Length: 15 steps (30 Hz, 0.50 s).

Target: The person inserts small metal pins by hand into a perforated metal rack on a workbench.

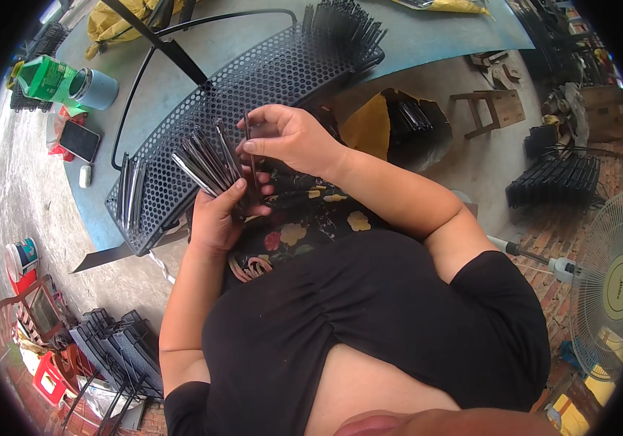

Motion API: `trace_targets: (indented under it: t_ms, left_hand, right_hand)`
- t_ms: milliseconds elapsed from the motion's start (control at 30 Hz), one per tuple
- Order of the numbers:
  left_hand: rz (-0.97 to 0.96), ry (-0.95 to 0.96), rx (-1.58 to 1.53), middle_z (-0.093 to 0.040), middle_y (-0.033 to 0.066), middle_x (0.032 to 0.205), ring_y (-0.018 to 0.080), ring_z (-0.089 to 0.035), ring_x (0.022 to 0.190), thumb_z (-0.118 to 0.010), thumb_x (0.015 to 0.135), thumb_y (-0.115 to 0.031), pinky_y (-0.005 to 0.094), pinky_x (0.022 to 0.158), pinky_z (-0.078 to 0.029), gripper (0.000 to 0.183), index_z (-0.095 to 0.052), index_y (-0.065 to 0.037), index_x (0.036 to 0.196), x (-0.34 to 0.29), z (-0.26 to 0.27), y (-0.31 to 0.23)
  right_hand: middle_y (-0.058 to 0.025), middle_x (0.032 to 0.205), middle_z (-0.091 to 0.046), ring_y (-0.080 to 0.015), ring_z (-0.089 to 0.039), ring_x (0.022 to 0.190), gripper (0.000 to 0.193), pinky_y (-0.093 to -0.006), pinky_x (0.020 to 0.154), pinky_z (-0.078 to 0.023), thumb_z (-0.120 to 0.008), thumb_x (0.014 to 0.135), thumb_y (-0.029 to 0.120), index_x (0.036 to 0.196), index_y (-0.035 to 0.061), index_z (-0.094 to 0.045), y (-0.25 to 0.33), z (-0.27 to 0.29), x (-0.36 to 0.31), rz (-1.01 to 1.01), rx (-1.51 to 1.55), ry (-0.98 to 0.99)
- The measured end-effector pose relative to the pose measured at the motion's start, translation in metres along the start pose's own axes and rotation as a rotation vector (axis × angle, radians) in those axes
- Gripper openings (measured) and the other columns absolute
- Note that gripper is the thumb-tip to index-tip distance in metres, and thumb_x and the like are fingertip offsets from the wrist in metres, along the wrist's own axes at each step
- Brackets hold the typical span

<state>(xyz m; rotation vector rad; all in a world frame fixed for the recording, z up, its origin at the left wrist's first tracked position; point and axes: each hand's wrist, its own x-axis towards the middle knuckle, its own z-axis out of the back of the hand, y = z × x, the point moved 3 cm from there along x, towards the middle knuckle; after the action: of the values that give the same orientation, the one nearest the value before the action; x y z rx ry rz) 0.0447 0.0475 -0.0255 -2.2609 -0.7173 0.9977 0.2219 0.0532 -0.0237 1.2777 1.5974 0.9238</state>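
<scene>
My left hand (221, 218) is closed around a fanned bundle of slim, glossy dark sticks (206, 161), their ends pointing up and away from me. Just right of the bundle, my right hand (282, 136) pinches one thin dark stick (248, 131) upright between thumb and fingers. Both hands are above my lap, at the near edge of a black perforated metal rack (242, 87). More sticks (133, 192) lie in a small group at the rack's left end. A dense pile of similar dark sticks (340, 33) rests at its far right end. The sticks' exact kind cannot be made out.
The rack rests on a blue-grey table (428, 36). A green bottle (44, 76), a blue cup (94, 89) and a phone (79, 140) are at the left. An open yellow sack (369, 123) holds dark sticks. A wooden stool (497, 109) and a fan (620, 287) are at the right.
</scene>
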Motion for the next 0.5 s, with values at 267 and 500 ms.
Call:
trace_targets:
  t_ms: [267,500]
  left_hand:
    - [0.19,-0.074,-0.13,-0.067,0.0185,0.105,0.0282,-0.068,0.093,-0.055,0.091,-0.004,0.0383,0.067,-0.063,0.032,-0.055,0.004,0.121,0.008,0.018,0.015]
    - [0.203,-0.088,-0.114,-0.065,0.0182,0.11,0.0296,-0.067,0.095,-0.05,0.092,-0.005,0.0393,0.071,-0.062,0.032,-0.053,0.006,0.122,0.006,0.024,0.016]
  right_hand:
    - [-0.0091,0.099,-0.063,-0.0153,-0.062,0.082,0.022,-0.0295,0.075,-0.055,-0.064,0.091,0.007,0.11,-0.0019,-0.057,-0.049,-0.002,-0.01,-0.322,0.256,-0.115]
    - [-0.0069,0.089,-0.064,-0.0164,-0.061,0.076,0.012,-0.0298,0.062,-0.052,-0.064,0.091,0.01,0.1,0.0023,-0.06,-0.056,-0.007,-0.01,-0.326,0.337,-0.023]
